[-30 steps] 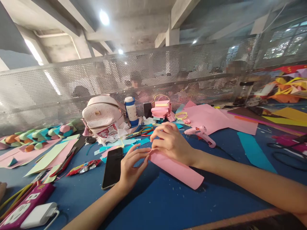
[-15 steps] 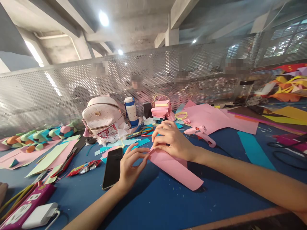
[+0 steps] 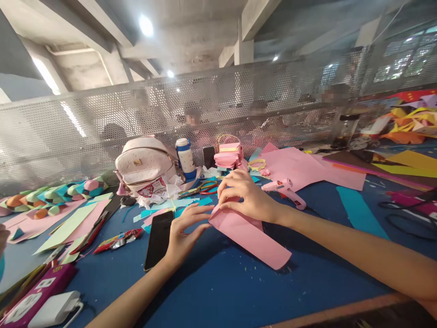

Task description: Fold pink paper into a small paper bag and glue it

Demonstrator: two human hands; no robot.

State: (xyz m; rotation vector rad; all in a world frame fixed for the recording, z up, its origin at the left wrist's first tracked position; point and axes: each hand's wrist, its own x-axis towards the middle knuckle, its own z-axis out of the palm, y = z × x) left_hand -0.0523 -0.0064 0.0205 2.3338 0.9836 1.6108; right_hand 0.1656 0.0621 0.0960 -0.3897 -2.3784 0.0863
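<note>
A folded strip of pink paper (image 3: 251, 239) lies aslant over the blue table in front of me, its long flap reaching toward the lower right. My right hand (image 3: 244, 196) is bent over the upper part of the paper, thumb and fingers closed on the fold. At the paper's left corner is my left hand (image 3: 186, 232), its thumb and fingertips on either side of the edge; the exact contact is small and hard to see. Just left of that hand lies a black phone (image 3: 159, 239). A pink glue gun (image 3: 285, 191) rests beyond my right forearm.
Behind stand a pale backpack (image 3: 146, 157), a bottle (image 3: 186, 157) and a pink paper basket (image 3: 228, 155), before a perforated metal screen (image 3: 287, 91). Pink sheets (image 3: 297, 166) lie at right. A purple power strip (image 3: 37, 291) is at lower left. Another person's hand (image 3: 2, 237) shows at the left edge.
My left thumb and fingers have loosened slightly at the paper's corner. The pink flap has shifted a little. At the left edge the other person's hand has moved up.
</note>
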